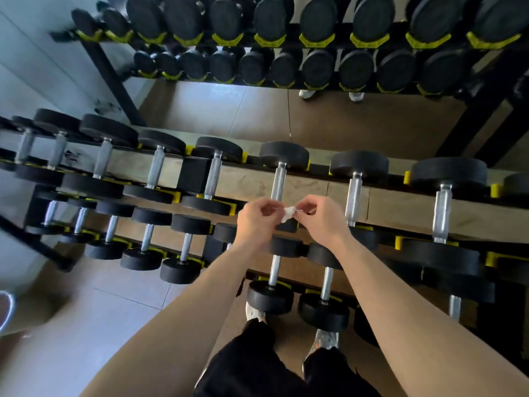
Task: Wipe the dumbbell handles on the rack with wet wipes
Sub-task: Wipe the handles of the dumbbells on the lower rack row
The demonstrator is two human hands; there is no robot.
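Two bare forearms (406, 296) reach forward from the bottom edge and meet over the rack (194, 174). Between them sits a small, crumpled white wet wipe (288, 214). The right hand (317, 219) pinches its right end between thumb and fingertips. The left hand (254, 222), fingers curled in, holds its left edge, where a thin strand of wipe runs to the fingertips. The wipe is in the air above the near end of one dumbbell handle (278, 181) on the upper tier; I cannot tell whether it touches the metal.

That silver handle runs away from the hands to a black round head resting in one of the yellow cradles (307, 164). Its near head is mostly hidden behind the hands. More dumbbells (442, 213) lie side by side along the same tier, each head seated in its own cradle, with bigger ones towards the right. The lower tier, closer in, carries a second row laid the same way, smaller at the left.

Beyond the rack, two more rows of black dumbbell heads sit in yellow cradles. Below the forearms are black trousers (252, 365) and pale shoes (326, 339) on a tiled floor (128, 305).
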